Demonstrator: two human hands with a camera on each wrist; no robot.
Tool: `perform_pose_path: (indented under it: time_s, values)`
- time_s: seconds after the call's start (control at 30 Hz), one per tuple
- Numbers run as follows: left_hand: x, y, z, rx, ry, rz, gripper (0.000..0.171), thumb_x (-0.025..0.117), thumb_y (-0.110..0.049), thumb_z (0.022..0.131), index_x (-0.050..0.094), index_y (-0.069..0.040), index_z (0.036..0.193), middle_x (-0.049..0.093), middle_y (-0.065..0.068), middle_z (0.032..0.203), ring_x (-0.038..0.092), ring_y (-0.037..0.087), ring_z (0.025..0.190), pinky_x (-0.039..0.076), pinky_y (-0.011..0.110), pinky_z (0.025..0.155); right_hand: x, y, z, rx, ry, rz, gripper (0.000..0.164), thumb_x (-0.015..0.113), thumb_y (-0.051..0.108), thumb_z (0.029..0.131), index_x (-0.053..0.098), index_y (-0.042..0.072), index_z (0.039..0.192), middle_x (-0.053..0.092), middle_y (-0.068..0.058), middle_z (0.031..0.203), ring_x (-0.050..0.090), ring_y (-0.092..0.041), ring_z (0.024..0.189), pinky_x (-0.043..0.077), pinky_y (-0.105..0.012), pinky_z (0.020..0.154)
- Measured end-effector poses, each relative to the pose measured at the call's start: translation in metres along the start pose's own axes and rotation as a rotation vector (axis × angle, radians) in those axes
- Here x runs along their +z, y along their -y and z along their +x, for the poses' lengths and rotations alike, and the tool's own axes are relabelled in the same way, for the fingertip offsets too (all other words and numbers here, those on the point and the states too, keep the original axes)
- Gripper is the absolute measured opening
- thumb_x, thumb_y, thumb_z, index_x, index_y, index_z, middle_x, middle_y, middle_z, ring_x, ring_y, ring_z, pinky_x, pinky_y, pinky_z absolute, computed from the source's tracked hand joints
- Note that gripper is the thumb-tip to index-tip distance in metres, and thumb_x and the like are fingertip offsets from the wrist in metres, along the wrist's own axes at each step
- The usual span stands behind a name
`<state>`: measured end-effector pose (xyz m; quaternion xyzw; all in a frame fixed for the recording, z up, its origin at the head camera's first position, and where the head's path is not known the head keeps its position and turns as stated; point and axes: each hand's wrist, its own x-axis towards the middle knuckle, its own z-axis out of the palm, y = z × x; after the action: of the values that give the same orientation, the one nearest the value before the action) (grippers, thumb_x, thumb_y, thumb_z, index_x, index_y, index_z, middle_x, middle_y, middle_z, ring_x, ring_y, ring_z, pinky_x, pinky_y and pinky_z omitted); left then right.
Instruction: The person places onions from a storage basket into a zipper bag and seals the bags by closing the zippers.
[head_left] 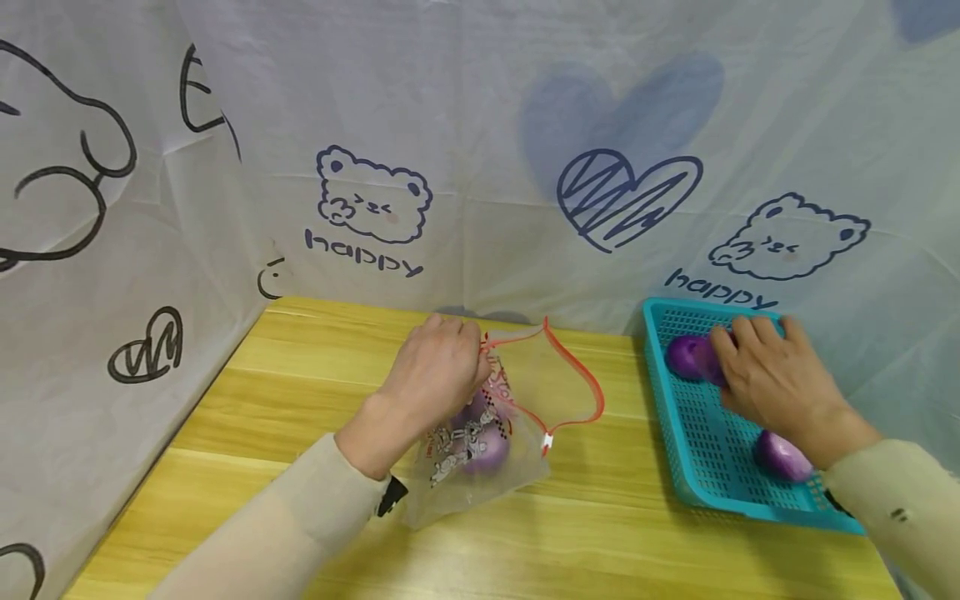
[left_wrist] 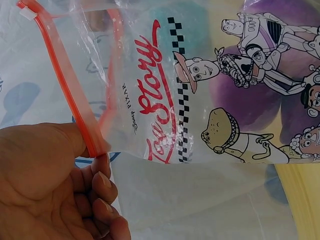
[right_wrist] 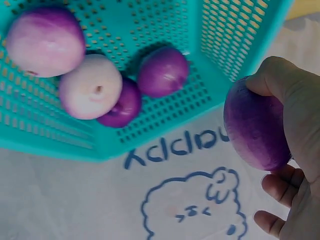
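My left hand (head_left: pixel 433 367) pinches the red-edged mouth of a clear zip bag (head_left: pixel 442 504) between thumb and fingers. The bag hangs with its mouth spread open on the right, and purple onions (left_wrist: pixel 245 97) show through its printed side. On the right, my right hand (head_left: pixel 783 387) grips a purple onion (right_wrist: pixel 257 130) over the turquoise basket (head_left: pixel 667 417). Thumb and fingers lie round that onion, which is above the basket's far part in the head view. Inside the basket lie several more onions (right_wrist: pixel 162 72), some purple, some paler with a whitish end.
The basket stands at the right of the wooden table (head_left: pixel 600 525), close to the white cloth (head_left: pixel 480 108) hung behind. The cloth also covers the left side. A white slider (head_left: pixel 547 441) sits on the bag's red zip strip.
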<state>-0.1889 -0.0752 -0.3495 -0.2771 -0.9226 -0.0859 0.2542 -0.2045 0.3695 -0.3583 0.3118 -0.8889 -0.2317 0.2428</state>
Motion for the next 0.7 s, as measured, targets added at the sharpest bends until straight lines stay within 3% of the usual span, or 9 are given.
perform_pose_path:
  time_s: [0.23, 0.43, 0.7]
  values:
    - [0.000, 0.000, 0.003, 0.016, -0.020, 0.013, 0.022, 0.069, -0.014, 0.091, 0.055, -0.007, 0.075, 0.051, 0.004, 0.070, 0.047, 0.025, 0.067, 0.043, 0.039, 0.061, -0.018, 0.007, 0.023, 0.012, -0.102, 0.036, 0.066, 0.074, 0.038, 0.072, 0.050, -0.008, 0.114, 0.049, -0.026, 0.096, 0.047, -0.045, 0.087, 0.043, -0.060, 0.078]
    - [-0.001, -0.001, 0.004, 0.005, -0.011, 0.043, 0.020, 0.067, -0.016, 0.092, 0.057, -0.007, 0.077, 0.050, 0.005, 0.072, 0.047, 0.025, 0.068, 0.042, 0.039, 0.059, -0.049, 0.024, 0.055, 0.017, -0.194, 0.050, 0.069, 0.082, 0.040, 0.072, 0.052, -0.007, 0.113, 0.050, -0.025, 0.096, 0.050, -0.046, 0.088, 0.045, -0.062, 0.080]
    - [-0.003, -0.002, 0.006, 0.020, -0.031, 0.059, 0.019, 0.066, -0.017, 0.093, 0.059, -0.006, 0.079, 0.052, 0.006, 0.073, 0.049, 0.025, 0.068, 0.043, 0.038, 0.059, -0.088, 0.059, 0.095, -0.012, -0.206, 0.115, 0.078, 0.086, 0.046, 0.070, 0.054, -0.002, 0.122, 0.057, -0.025, 0.112, 0.055, -0.044, 0.101, 0.048, -0.060, 0.088]
